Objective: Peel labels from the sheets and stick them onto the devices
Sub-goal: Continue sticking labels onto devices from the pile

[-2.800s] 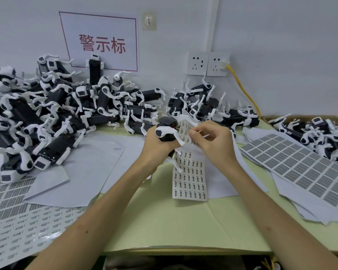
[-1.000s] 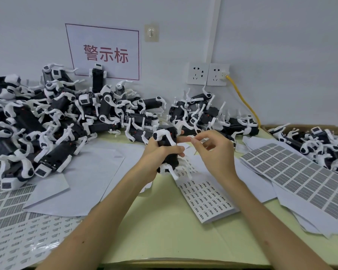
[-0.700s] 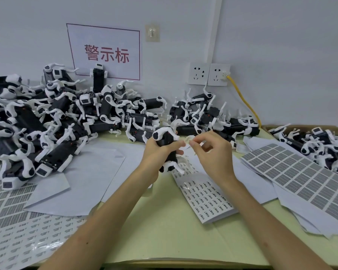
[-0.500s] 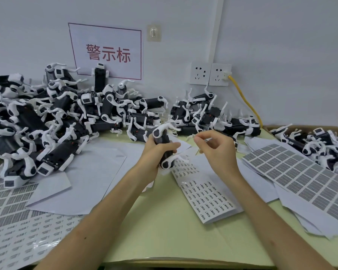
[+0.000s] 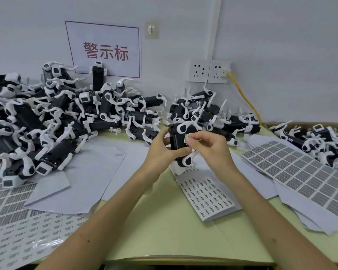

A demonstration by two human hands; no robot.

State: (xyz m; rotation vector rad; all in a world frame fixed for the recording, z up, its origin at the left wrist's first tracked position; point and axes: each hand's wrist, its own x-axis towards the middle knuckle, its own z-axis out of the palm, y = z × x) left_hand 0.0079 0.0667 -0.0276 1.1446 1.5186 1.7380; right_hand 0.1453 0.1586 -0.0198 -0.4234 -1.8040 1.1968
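Currently upright: device [image 5: 175, 140], long axis near vertical. Left hand [image 5: 158, 151] curled round it; right hand [image 5: 211, 148] pinches label [image 5: 186, 137] against its side.

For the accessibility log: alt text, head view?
Left hand grips a black-and-white device while the right hand pinches a small label at its side. A label sheet lies on the table beneath; more devices heaped behind.

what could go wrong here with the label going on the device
The small label, pinched by the right hand at the device, could land crooked or creased. Only the left hand steadies the device in the air, so it might twist when pressed.
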